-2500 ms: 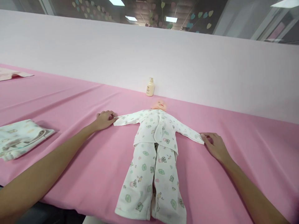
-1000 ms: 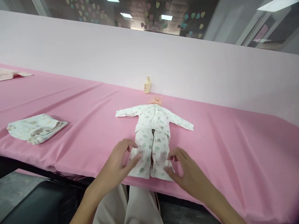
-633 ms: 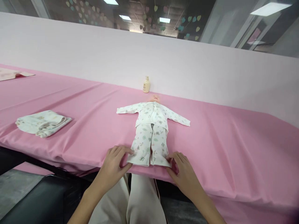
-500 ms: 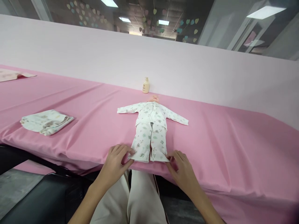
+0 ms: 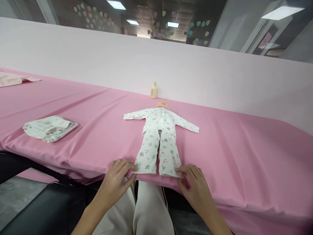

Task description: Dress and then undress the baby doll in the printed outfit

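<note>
Fingers (image 5: 126,167) of the left hand (image 5: 116,179) curl against the outer corner of one trouser cuff, and those of the right hand (image 5: 195,186) meet the outer corner of the other cuff — touching the cloth, though I cannot tell whether either pinches it. The printed trousers (image 5: 157,153) are on a doll (image 5: 161,104) lying face up, arms spread, on the pink-covered desk (image 5: 232,147), cuffs at the near edge — a pump bottle (image 5: 154,90) stands just behind its head, and a folded garment (image 5: 50,128) lies well off to the left.
</note>
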Demonstrator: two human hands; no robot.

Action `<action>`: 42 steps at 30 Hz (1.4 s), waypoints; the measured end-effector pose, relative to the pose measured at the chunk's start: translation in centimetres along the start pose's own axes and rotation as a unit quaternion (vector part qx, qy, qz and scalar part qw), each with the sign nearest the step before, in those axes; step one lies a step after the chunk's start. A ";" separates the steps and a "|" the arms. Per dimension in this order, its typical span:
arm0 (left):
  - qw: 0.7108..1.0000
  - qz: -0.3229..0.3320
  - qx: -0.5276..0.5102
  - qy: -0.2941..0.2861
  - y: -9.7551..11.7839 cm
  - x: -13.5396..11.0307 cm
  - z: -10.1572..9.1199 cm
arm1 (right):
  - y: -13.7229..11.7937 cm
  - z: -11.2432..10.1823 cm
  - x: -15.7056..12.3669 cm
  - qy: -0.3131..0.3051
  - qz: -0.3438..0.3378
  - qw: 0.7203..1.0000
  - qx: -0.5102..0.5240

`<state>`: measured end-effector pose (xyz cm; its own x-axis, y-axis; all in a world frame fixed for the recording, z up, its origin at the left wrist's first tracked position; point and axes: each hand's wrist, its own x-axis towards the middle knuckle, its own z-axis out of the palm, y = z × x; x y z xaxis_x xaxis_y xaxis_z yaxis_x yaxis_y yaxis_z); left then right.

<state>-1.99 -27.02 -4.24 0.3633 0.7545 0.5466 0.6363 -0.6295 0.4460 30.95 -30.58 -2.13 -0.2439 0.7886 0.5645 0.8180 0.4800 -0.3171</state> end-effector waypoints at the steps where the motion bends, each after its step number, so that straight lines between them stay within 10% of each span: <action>1: 1.000 -0.003 -0.003 -0.006 -0.1 -0.1 -0.1 | -0.1 -0.2 -0.2 -0.005 0.003 1.000 0.000; 8: 0.993 -0.069 -0.094 -0.014 0.9 2.2 -2.5 | -0.4 -2.9 1.6 -0.042 0.025 0.999 0.023; 20: 0.994 0.055 -0.020 -0.097 -3.4 20.6 0.8 | 4.0 2.4 17.6 -0.095 0.022 0.995 -0.001; 34: 0.982 0.180 0.010 0.059 -6.5 19.6 4.5 | 6.8 4.6 16.9 0.095 -0.137 0.985 -0.053; 42: 0.984 0.174 0.005 -0.025 -6.8 19.5 4.1 | 6.7 4.5 17.1 -0.032 -0.139 0.990 -0.020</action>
<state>3.59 -7.29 0.45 0.5939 0.5021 0.6287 0.4745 -0.8496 0.2302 29.94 -12.13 1.96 -0.4947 0.6514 0.5753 0.7337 0.6678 -0.1252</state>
